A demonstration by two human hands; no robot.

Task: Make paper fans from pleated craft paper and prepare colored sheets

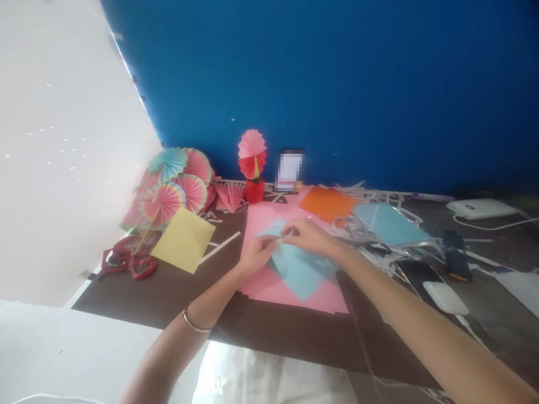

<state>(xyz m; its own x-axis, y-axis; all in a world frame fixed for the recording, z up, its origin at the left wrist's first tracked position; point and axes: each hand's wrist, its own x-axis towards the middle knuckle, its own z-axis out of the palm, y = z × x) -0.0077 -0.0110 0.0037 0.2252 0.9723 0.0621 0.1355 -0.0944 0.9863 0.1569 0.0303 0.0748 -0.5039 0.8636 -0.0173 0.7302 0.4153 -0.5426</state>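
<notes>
My left hand (pixel 260 252) and my right hand (pixel 307 235) meet above the middle of the table. Their fingers are pinched close together on a small, thin yellowish piece, too small to make out clearly. Under both hands lies a light blue sheet (pixel 305 280), turned at an angle on a larger pink sheet (pixel 261 286). To the left of my left hand, a yellow square of paper (pixel 184 240) lies on the dark table.
Pleated paper fans (pixel 162 203) and red scissors (pixel 130 258) are at the left. A red pot (pixel 255 191) with a fan stands behind. Orange paper (pixel 327 204), a blue packet (pixel 391 224), paper strips and a phone (pixel 421 278) lie right.
</notes>
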